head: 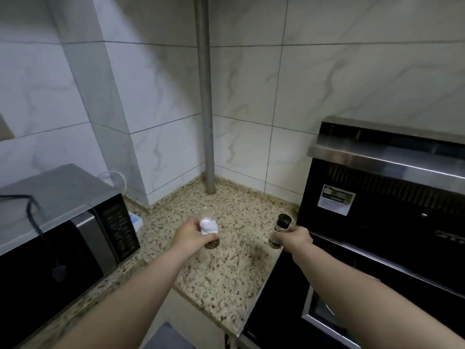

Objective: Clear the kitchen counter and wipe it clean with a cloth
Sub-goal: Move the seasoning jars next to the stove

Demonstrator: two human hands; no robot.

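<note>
Two small bottles, one per hand, both over the speckled tabletop (221,273) in the corner nook. Going L to R: microwave (57,230) fills the left side w/ a dark cable draped over its top; a white-and-blue box (136,221) sits just beside it on the stone. Then left hand (191,238), fingers curled round a clear spice jar (208,229) w/ white label and brown contents at the bottom; thumb side faces the camera, jar's long axis roughly upright, leaning a bit away. Base looks at or just above the stone, can't tell if it's touching. Behind it a grey pipe (206,109) runs down the tiled corner into the tabletop. Next, right hand (297,239), fingers wrapped round the lower body of a grinder (280,229) w/ black cap, upright, near the right edge of the stone, just beside the black stove unit (377,222). Key relation: both items already sit inside their grips, axes vertical, so the coming move prob. is a straight lift up and carry off the nook; neither hand needs to reach. No cloth in view yet, so wiping step not started, imo.
</note>
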